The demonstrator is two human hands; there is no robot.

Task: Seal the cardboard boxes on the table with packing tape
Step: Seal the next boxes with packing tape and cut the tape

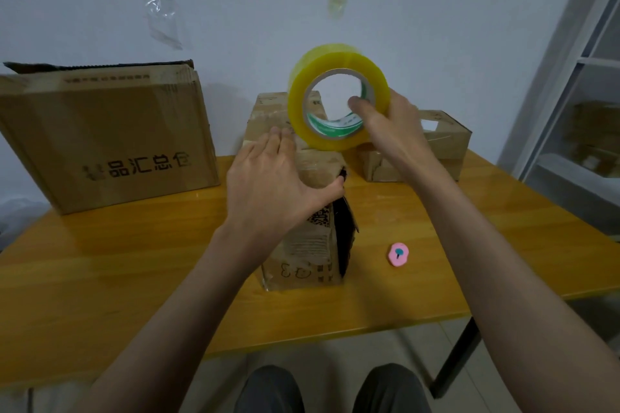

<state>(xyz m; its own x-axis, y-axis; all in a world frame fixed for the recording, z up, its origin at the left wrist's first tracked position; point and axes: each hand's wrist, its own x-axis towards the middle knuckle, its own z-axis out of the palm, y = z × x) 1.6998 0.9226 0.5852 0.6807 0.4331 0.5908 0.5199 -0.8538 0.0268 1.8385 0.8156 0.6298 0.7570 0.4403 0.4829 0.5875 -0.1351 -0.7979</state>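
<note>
Against a pale wall stood the table (100,278). On the middle box (302,238) the left hand (271,178) lay flat, likely steadying its flaps, while the right hand (389,127) gripped the tape (335,94) upright above the far end, apparently ready to lay a strip. Two other boxes sat far left (107,137) and far right (443,144).

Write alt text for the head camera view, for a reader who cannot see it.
A person's right hand holds a yellow roll of packing tape above a narrow brown cardboard box, which the left hand steadies on a wooden table. Two more cardboard boxes and a small pink cutter sit nearby.
</note>
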